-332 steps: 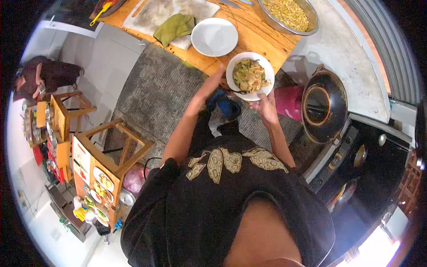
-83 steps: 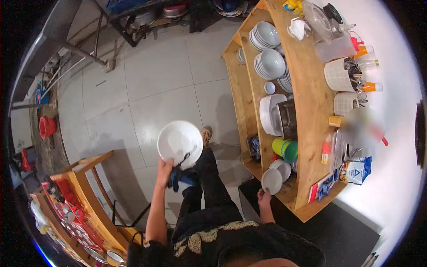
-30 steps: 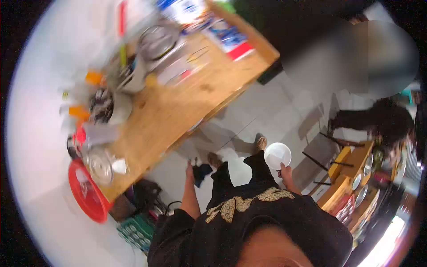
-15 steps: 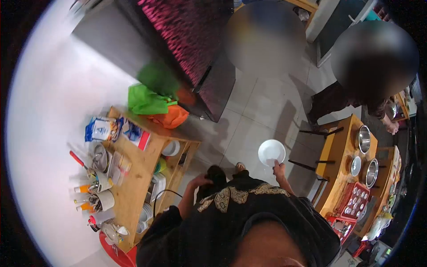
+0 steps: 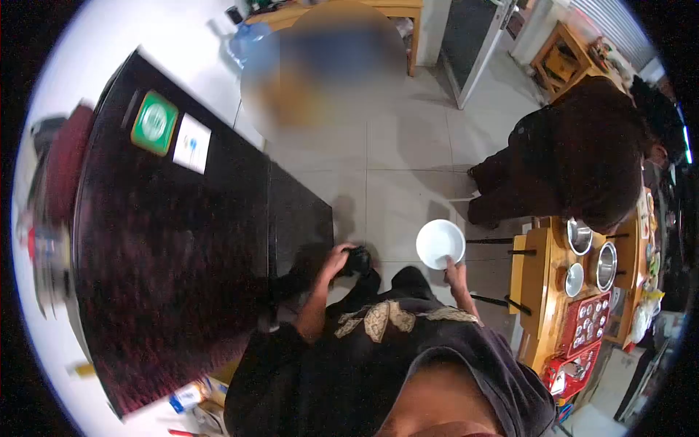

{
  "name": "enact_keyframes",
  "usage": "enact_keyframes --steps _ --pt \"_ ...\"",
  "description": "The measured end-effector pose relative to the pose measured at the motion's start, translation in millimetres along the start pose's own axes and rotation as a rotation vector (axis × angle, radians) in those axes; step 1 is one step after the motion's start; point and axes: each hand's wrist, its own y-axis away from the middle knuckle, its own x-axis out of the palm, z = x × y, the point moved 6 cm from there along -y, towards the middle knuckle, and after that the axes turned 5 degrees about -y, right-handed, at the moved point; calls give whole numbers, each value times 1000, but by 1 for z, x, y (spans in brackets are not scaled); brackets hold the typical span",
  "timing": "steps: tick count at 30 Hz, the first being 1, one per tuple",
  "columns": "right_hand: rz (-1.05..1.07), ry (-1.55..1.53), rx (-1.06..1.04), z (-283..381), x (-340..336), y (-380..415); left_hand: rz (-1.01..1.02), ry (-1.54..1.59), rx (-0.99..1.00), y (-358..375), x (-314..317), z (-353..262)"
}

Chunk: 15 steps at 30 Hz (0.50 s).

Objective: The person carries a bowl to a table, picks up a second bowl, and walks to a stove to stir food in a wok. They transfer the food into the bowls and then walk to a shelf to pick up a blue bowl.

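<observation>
while the right hand (image 5: 456,271) grips a white bowl (image 5: 440,243) by its near rim, fingers closed on the edge, the bowl is held out over the tiled floor (image 5: 397,167), just left of a wooden bench (image 5: 537,291). the left hand (image 5: 338,257) is clenched around a dark cloth (image 5: 357,260) at waist height. metal bowls (image 5: 580,237) sit on the bench, and another person in dark clothes (image 5: 575,164) bends over nearby.

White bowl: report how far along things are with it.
Done: the white bowl is empty and off any table. In hand: the right hand holds it by the rim over the floor; the left hand grips a dark cloth. Left: it is not set down anywhere.
</observation>
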Motion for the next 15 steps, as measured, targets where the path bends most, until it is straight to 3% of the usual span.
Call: enact_keyframes --steps 1,2,5,8,12,15 --pt "-18 -35 -15 14 5 -16 129 -9 -92 -43 -6 -26" --pt "-32 -61 181 59 10 -18 250 -17 -183 -79 -9 -58" --pt "-86 -154 131 119 14 -65 282 258 -292 -168 5 -114" --pt "-70 -245 125 163 20 -148 413 79 -331 -260 36 -163" --pt "-91 -265 -9 238 28 -287 797 174 -50 -351 60 -309" --pt "-130 -280 -25 322 26 -358 698 192 -49 -427 62 -388"
